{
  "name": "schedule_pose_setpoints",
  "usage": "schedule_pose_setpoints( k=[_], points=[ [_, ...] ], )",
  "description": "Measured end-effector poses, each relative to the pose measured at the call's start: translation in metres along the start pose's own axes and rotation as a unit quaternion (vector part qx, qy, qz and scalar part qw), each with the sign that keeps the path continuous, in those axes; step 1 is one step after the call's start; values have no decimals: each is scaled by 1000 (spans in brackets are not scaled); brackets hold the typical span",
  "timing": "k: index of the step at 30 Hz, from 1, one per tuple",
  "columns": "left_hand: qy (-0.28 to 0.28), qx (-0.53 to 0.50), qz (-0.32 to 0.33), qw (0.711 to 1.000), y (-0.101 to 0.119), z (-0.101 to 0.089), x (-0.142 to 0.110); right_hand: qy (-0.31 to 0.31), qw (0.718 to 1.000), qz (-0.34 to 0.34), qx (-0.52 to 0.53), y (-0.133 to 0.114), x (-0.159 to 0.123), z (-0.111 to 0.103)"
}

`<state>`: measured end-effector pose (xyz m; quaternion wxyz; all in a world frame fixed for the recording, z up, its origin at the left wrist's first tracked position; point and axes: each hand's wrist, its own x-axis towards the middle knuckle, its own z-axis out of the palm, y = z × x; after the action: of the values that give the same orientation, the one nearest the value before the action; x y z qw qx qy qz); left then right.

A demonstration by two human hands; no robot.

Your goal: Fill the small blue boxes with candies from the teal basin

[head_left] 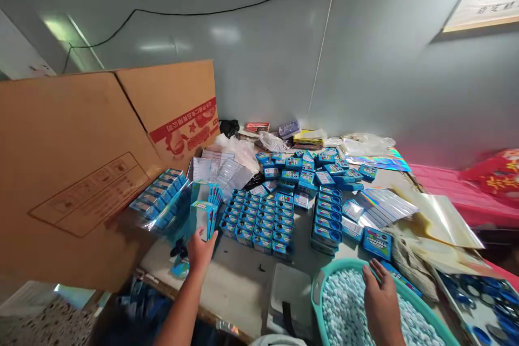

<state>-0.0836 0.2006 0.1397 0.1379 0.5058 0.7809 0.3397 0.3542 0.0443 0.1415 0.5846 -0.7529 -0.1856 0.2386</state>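
Observation:
My left hand (200, 251) grips the lower end of a flat blue carton (203, 216), thumb on its right side. More flat cartons (208, 193) lean upright right behind it. On the right, my right hand (381, 297) is over a turquoise basin (318, 294) filled with small pale blue-white candies (344, 303). Its fingers are stretched out near the far rim, with nothing visible in them; I cannot tell whether they touch the candies. Between the hands stand rows of blue boxes (261, 221) with round openings on top.
A large cardboard box (81, 146) stands at left. Another row of blue boxes (327, 216) and a loose pile (300, 173) lie farther back. A white device (292, 292) sits left of the basin, and a tray of blue round pieces (478, 303) is at right.

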Motion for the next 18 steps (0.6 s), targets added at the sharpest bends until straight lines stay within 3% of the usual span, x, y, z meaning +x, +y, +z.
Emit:
schedule_pose_setpoints(
  k=[4, 9, 13, 18],
  points=[
    [-81, 60, 23, 995, -35, 16, 21, -17, 999, 33, 5, 15, -47, -11],
    [-60, 96, 19, 993, -42, 34, 23, -40, 995, 66, 57, 26, -80, -10],
    [-38, 102, 27, 994, -47, 23, 35, -10, 995, 67, 79, 25, -85, -15],
    [-51, 121, 88, 987, -45, -5, 55, -6, 996, 61, 58, 22, -90, -24]
  ],
)
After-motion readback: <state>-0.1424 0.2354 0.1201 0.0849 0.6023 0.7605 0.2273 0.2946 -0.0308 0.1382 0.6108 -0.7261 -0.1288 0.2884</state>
